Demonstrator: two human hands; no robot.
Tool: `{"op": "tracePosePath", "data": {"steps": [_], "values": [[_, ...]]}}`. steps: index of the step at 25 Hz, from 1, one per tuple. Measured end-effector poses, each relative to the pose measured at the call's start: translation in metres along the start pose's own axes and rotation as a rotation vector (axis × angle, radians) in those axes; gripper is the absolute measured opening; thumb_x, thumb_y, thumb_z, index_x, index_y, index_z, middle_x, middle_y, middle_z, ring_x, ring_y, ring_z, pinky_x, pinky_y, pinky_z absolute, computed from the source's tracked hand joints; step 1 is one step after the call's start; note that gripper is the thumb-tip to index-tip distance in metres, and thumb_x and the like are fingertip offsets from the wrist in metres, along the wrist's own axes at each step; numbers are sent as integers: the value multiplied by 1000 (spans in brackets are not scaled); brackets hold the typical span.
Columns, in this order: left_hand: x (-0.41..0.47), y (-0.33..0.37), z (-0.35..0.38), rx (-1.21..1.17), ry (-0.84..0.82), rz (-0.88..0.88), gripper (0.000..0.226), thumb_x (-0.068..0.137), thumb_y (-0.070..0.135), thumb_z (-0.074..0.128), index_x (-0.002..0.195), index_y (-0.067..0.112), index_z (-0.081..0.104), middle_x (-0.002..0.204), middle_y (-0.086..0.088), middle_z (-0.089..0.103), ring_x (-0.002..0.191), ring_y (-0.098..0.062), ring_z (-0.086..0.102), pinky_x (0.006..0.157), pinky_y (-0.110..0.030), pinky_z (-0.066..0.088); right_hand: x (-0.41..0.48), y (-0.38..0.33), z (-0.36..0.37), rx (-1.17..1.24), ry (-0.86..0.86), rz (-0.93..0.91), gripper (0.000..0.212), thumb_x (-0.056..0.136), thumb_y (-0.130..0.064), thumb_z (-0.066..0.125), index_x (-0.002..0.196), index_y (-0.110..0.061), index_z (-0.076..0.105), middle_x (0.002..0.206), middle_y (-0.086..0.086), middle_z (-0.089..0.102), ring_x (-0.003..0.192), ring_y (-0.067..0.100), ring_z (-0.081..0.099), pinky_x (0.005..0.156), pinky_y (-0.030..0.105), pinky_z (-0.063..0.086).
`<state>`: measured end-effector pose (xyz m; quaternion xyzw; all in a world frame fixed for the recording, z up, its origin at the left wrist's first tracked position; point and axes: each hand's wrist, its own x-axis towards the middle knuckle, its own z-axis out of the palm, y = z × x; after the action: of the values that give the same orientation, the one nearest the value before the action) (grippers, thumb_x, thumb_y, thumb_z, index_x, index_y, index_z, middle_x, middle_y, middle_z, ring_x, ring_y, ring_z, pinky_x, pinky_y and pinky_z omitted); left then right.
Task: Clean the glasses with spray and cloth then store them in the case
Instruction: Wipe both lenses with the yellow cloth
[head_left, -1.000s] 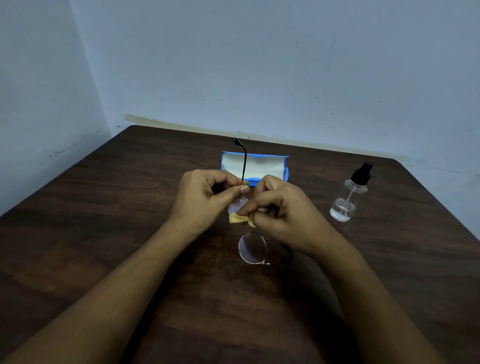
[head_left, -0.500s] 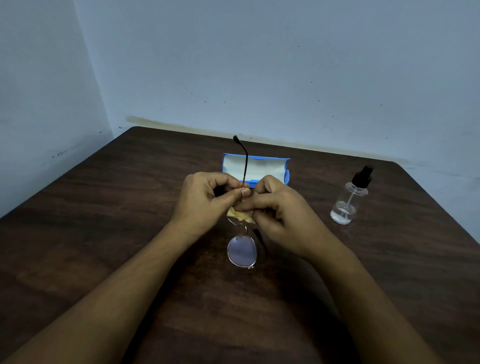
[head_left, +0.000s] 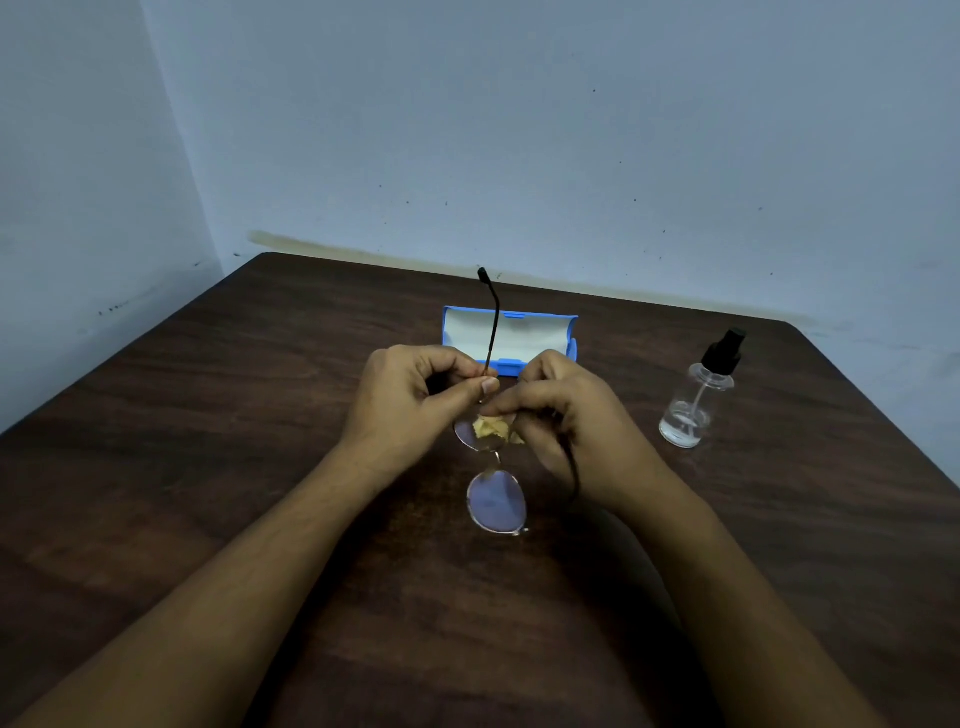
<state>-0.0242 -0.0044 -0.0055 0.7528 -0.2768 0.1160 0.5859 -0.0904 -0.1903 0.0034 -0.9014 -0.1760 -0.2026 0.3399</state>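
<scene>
I hold the thin-framed glasses (head_left: 496, 501) upright over the table, one lens hanging low, one black temple sticking up in front of the case. My left hand (head_left: 415, 400) pinches the frame by the upper hinge. My right hand (head_left: 566, 421) pinches a small yellow cloth (head_left: 491, 428) against the upper lens; the other temple runs down beside this hand. The open blue case (head_left: 511, 332) with a pale lining lies behind my hands. A clear spray bottle (head_left: 698, 400) with a black nozzle stands to the right.
The dark wooden table (head_left: 208, 441) sits in a corner of pale blue walls. Its far edge runs just behind the case, and its right edge lies close beyond the spray bottle.
The lower lens has swung from tilted right to hanging straight below my hands. The cloth has shifted a little on the upper lens. Case and bottle have not moved.
</scene>
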Motion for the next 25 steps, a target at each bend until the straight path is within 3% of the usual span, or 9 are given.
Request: {"op": "tracePosePath", "data": {"steps": [2, 5, 9, 12, 16, 18, 21, 25], "values": [[0, 1, -2, 1, 1, -3, 12, 82, 12, 83, 78, 23, 79, 74, 5, 78, 65, 1, 69, 62, -20, 54, -1, -5, -5, 55, -60, 23, 28, 81, -13, 59, 89, -30, 81, 85, -9, 50, 77, 15, 60, 65, 38, 51], [2, -1, -6, -19, 34, -14, 19, 82, 10, 83, 78, 28, 77, 77, 8, 79, 68, -3, 73, 66, -20, 57, -2, -6, -11, 156, -48, 130, 25, 80, -6, 61, 83, -20, 81, 84, 1, 57, 71, 13, 59, 63, 32, 50], [4, -3, -7, -128, 115, -41, 11, 83, 7, 81, 84, 18, 80, 86, 5, 81, 81, -11, 76, 74, -28, 60, 2, -2, -12, 718, 238, 608, 20, 91, 7, 58, 89, -4, 75, 76, 16, 70, 53, 14, 61, 51, 30, 57], [4, -3, -1, -233, 135, -70, 7, 83, 4, 80, 84, 11, 80, 87, 1, 81, 81, -15, 77, 75, -31, 62, 3, -5, 1, 1064, 200, 797, 15, 96, 0, 57, 103, 0, 69, 84, 16, 76, 63, 18, 73, 54, 28, 60], [5, 1, 5, -258, 137, -52, 17, 83, 6, 80, 80, 22, 78, 87, 4, 81, 82, -13, 77, 76, -31, 61, 6, -13, 14, 1221, 74, 811, 30, 95, -3, 53, 120, 1, 70, 117, 26, 72, 97, 32, 71, 64, 32, 61], [7, 0, 3, -264, 180, -61, 17, 82, 7, 81, 78, 24, 78, 85, 5, 80, 80, -11, 76, 73, -29, 60, 5, -15, 12, 1222, -35, 811, 33, 94, -4, 54, 122, 0, 70, 121, 24, 70, 98, 29, 68, 77, 36, 59], [8, -3, 0, -298, 210, -85, 14, 82, 9, 82, 75, 20, 79, 84, -2, 80, 77, -16, 74, 74, -40, 62, 3, -12, 6, 1290, -135, 814, 38, 85, -7, 59, 120, 0, 71, 118, 19, 71, 99, 29, 67, 92, 40, 56], [4, 4, 5, -271, 187, -39, 18, 82, 9, 82, 78, 26, 79, 83, 0, 80, 80, -17, 77, 72, -33, 62, 6, -21, 11, 1419, -88, 785, 28, 75, -7, 59, 96, -2, 78, 90, 12, 78, 72, 18, 75, 64, 28, 61]]}}
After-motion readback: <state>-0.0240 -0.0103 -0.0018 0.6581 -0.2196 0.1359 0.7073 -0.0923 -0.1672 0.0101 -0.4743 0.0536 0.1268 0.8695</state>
